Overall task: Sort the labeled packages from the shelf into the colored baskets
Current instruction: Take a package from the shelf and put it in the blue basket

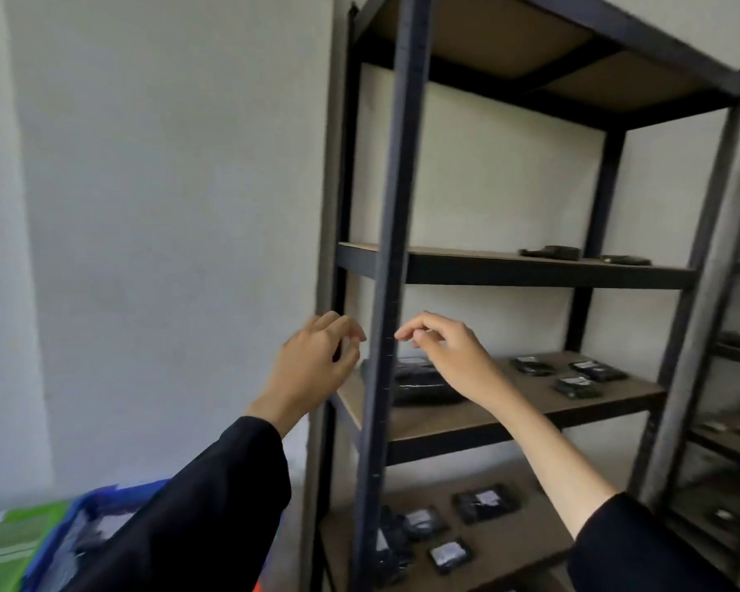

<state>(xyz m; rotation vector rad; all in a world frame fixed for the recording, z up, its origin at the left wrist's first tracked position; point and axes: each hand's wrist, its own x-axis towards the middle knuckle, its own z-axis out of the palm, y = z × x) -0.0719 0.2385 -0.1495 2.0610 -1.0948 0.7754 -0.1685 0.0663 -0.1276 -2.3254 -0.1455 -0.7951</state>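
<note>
Two empty hands, left (312, 361) and right (441, 352), fingers loosely curled, hover before a black metal shelf (385, 292) holding black labeled packages (424, 384).

Nothing here can be read. The black packages (485, 502) on the shelf (530, 405) carry small pale labels (485, 497), but the print on them is too blurred to make out.
</note>
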